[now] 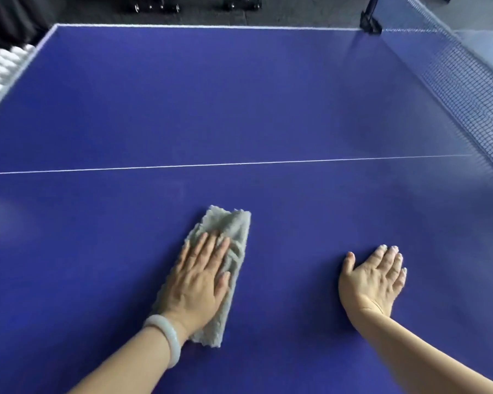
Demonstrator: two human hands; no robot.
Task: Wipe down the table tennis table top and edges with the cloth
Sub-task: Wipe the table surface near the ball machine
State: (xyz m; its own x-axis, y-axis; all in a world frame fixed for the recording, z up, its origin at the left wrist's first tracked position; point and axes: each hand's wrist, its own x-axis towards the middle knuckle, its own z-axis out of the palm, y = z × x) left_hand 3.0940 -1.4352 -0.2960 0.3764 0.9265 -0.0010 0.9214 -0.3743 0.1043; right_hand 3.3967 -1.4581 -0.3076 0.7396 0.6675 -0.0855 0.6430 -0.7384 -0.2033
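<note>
A blue table tennis table top (pixel 239 103) fills the view, with a thin white centre line running left to right. A folded pale grey cloth (pixel 234 231) lies on it near me. My left hand (pixel 199 280) presses flat on the cloth with straight fingers; a pale bangle circles that wrist. My right hand (pixel 376 277) rests flat on the bare blue surface to the right of the cloth, fingers spread and apart from it.
The net (pixel 467 92) runs along the right side, clamped by a black post (pixel 369 21) at the far corner. White edge lines mark the far and left borders. Beyond the left edge sit several white balls (pixel 0 66). Dark floor lies past the far edge.
</note>
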